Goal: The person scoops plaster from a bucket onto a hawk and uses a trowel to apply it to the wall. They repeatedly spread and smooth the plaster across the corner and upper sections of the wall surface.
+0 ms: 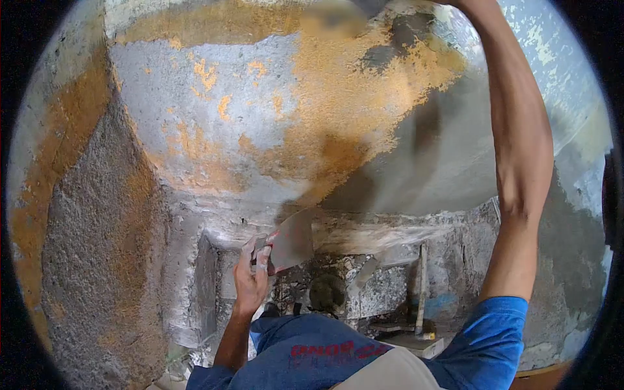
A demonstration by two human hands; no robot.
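At the lower middle, my left hand (252, 279) is closed round a wide putty knife (294, 242). Its broad grey blade points up and right, with red marks near the grip. My right arm reaches up along the right side to the top edge. Only a small part of my right hand (450, 2) shows there, its fingers cut off by the frame. A dark grey shape (372, 6) left of it is too cropped to name. Before me is a wall (351, 84) with orange and whitish old paint; smooth grey plaster (448, 149) covers its right part.
A ledge (390, 227) runs along the wall's foot. Below are a recess (207, 286), rubble (377, 292), a dark round object (326, 291) and an upright stick-like handle (422, 292). Rough bare wall (97, 240) stands at the left.
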